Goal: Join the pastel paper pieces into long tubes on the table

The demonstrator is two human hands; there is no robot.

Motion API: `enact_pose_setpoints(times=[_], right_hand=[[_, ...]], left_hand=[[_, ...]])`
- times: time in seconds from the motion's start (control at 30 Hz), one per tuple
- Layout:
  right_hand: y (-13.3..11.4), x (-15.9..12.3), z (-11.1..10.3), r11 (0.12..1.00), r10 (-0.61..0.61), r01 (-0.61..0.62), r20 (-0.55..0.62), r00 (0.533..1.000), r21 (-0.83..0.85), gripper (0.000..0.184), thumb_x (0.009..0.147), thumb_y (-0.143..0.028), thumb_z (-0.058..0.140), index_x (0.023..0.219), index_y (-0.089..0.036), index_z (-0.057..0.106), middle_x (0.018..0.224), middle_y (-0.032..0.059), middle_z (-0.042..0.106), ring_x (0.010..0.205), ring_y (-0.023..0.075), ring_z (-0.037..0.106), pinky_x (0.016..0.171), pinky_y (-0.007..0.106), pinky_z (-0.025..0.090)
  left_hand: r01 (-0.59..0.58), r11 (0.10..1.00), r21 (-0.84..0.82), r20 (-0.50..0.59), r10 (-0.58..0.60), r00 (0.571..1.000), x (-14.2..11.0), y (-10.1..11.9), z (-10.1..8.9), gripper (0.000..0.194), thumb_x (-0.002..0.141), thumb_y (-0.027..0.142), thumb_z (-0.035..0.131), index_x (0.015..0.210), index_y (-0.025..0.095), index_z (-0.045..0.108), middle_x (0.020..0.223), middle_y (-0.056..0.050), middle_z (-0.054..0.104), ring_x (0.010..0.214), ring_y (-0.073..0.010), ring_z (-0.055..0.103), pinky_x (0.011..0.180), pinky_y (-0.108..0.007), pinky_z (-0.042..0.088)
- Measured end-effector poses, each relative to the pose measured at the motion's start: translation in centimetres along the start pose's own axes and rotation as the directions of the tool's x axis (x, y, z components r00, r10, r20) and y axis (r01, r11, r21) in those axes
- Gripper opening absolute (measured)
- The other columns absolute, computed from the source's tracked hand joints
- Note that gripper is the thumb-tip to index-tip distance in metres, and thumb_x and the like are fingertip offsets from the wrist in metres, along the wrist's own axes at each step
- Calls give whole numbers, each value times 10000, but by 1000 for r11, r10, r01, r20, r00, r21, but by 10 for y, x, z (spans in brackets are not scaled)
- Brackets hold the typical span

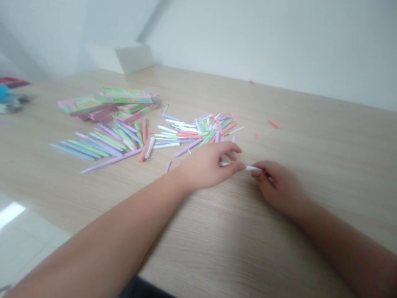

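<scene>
1. My left hand (206,165) and right hand (277,186) are both pinched on a folded white paper strip (252,168), right of centre, over the bench (325,145).
2. Uneven pulling could crease or tear it; a slack pinch could drop it toward the loose coloured paper strips (198,134).

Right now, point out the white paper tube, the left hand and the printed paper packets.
White paper tube (253,168): head view, its visible end.
Left hand (206,165): head view, back of the hand.
Printed paper packets (125,96): head view, top packet.
</scene>
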State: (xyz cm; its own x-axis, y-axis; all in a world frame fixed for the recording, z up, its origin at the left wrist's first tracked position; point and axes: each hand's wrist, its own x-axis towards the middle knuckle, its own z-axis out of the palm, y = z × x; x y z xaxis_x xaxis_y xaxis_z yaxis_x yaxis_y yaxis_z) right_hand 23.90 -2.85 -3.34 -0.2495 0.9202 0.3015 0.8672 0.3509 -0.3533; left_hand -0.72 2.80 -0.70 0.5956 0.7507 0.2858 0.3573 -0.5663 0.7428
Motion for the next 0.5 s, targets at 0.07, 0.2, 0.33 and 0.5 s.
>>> enact_pose_setpoints(times=[0.07, 0.2, 0.33, 0.5], right_hand=[[-6, -1, 1, 996, 82, -81, -52, 995, 33, 243, 1006, -412, 488, 917, -246, 640, 711, 24, 654, 613, 196, 591, 538, 321, 429], [-26, -1, 5, 996, 72, -69, -45, 996, 64, 259, 999, -411, 500, 851, -240, 625, 675, 9, 637, 585, 176, 574, 534, 304, 417], [-40, -2, 9, 999, 35, -34, -38, 999, 42, 272, 1001, -391, 488, 835, -226, 626, 677, 7, 641, 588, 169, 579, 561, 305, 413], [-42, -4, 13, 1000, 23, -23, -4, 1000, 16, 276, 999, -409, 490, 859, -227, 643, 655, 3, 634, 573, 170, 578, 555, 307, 413]], left_hand=[[96, 914, -393, -112, -151, 982, 4, 1, -4, 487, 963, 595, 467, 1220, 200, 592, 1156, -103, 712, 863, -166, 679, 703, -284, 534], [184, 448, -875, 47, -301, 953, 9, 2, -1, 594, 994, 649, 281, 1113, 162, 600, 1091, -137, 713, 714, -120, 628, 571, -228, 485], [308, 100, -946, 294, -130, 947, 4, 9, 7, 685, 940, 741, 240, 1001, 151, 583, 910, -117, 691, 486, -89, 501, 416, -205, 331], [302, -51, -952, 304, -39, 952, -2, 18, 5, 590, 898, 735, 330, 808, 174, 493, 716, -8, 534, 429, -67, 418, 403, -184, 294]])
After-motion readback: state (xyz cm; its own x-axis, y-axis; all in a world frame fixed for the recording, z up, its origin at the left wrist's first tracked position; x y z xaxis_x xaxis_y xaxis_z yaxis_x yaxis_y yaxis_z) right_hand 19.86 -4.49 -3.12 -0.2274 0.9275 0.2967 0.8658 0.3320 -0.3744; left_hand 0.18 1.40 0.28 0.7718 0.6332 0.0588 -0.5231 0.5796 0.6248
